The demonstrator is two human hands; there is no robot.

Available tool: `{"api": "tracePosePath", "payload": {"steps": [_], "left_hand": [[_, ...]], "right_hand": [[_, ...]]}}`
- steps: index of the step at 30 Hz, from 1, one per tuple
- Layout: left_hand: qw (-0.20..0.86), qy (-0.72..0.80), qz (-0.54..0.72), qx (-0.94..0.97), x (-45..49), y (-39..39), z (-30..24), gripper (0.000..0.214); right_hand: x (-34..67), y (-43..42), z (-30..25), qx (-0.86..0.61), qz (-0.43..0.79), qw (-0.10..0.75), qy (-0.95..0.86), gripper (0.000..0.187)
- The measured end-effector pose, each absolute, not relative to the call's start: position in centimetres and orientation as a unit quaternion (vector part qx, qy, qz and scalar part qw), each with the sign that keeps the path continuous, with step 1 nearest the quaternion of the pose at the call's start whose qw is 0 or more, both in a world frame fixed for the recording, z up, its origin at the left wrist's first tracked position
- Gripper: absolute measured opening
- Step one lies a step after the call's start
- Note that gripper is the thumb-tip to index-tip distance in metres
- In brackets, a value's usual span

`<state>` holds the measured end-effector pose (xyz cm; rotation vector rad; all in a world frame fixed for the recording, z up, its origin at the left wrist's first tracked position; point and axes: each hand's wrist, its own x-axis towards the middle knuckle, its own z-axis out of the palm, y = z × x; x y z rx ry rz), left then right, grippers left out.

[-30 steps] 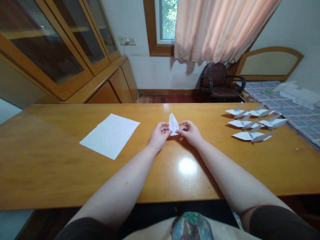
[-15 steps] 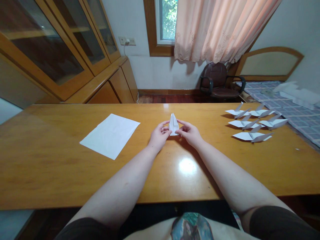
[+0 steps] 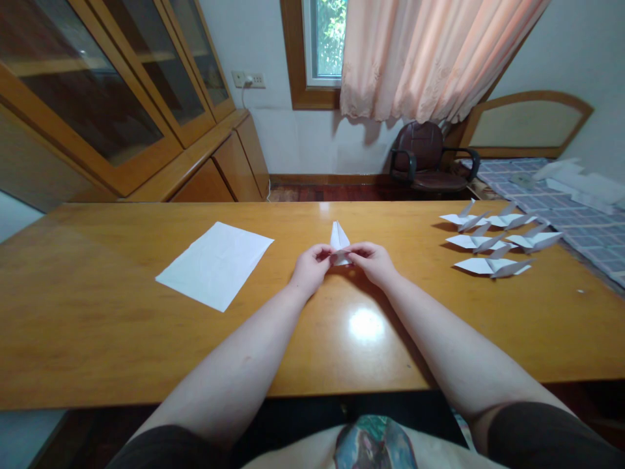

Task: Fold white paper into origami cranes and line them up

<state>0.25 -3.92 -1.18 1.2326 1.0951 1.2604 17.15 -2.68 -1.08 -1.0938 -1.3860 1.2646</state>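
A small white folded paper piece (image 3: 338, 237) with a pointed tip stands at the middle of the wooden table (image 3: 122, 339). My left hand (image 3: 310, 266) pinches its lower left side, fingers closed on the paper. My right hand (image 3: 372, 262) pinches its lower right side, fingers curled over the fold. The two hands meet at the base of the piece, hiding its lower part.
A flat white sheet of paper (image 3: 215, 263) lies to the left of my hands. Several finished white paper cranes (image 3: 493, 241) sit at the table's right end. Beyond the table are a dark office chair (image 3: 427, 159), wooden cabinets (image 3: 122, 104) and a bed (image 3: 561, 202).
My fingers have closed in over the base of the folded piece, and both hands now pinch it together where they earlier held its sides apart.
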Motion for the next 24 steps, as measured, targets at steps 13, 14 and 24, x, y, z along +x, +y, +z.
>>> {"api": "tracePosePath", "payload": {"steps": [13, 14, 24], "left_hand": [[0.606, 0.420, 0.502, 0.452, 0.2, -4.6, -0.1, 0.010], [0.617, 0.414, 0.499, 0.446, 0.1, -4.6, -0.1, 0.011], [0.536, 0.462, 0.506, 0.493, 0.4, -4.2, -0.8, 0.026]], "right_hand": [[17.2, -2.8, -0.5, -0.464, 0.476, 0.458, -0.590, 0.013], [17.2, -2.9, -0.5, -0.463, 0.476, 0.458, -0.592, 0.013], [17.3, -3.1, -0.4, -0.417, 0.514, 0.451, -0.599, 0.015]]}}
